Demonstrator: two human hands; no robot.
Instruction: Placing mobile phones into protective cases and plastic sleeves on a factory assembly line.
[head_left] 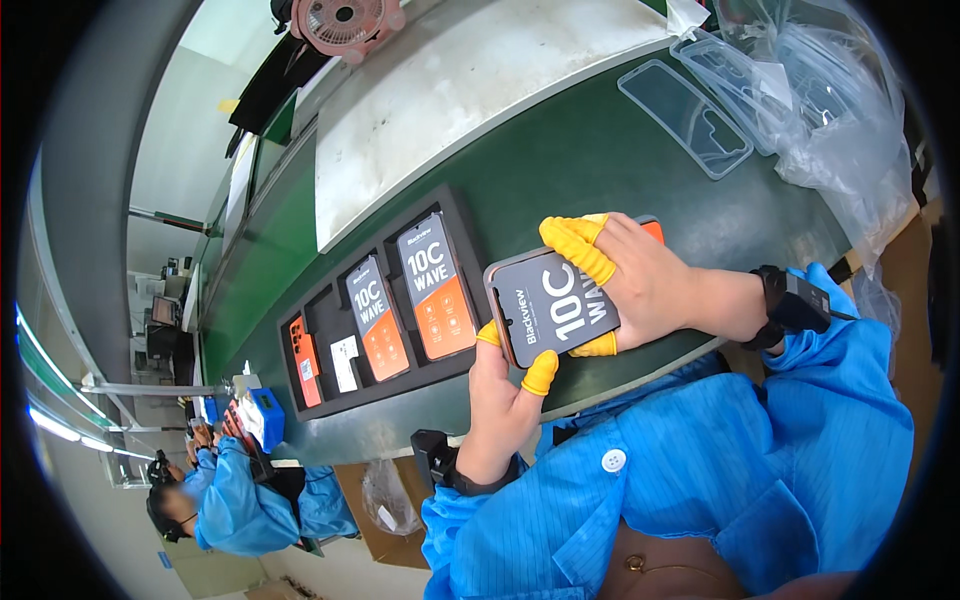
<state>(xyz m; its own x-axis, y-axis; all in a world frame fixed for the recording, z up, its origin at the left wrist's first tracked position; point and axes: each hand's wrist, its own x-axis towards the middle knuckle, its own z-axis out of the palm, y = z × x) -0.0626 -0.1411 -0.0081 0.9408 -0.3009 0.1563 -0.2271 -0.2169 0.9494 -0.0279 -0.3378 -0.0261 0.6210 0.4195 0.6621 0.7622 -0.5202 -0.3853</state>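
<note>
A smartphone (540,300) with a grey-and-orange printed film on its screen is held between my two hands above the near edge of the green bench. My left hand (505,400) grips its lower left corner between thumb and fingers. Over its right part lies my right hand (645,280), fingers across the top edge and thumb at the near side. Yellow finger cots cover several fingertips. Left of the phone sits a black foam tray (428,372). In it lie two similar phones, one larger-looking (430,290) and one beside it (375,325), a white labelled piece (344,363) and an orange phone (304,360) back up.
Clear phone cases (685,118) and a crumpled plastic bag (850,150) lie at the far right. A whitish raised board (480,60) runs behind the bench, with a pink fan (345,20) beyond. At left, a co-worker (240,490) sits near a blue bin (265,418); a cardboard box (360,510) stands below.
</note>
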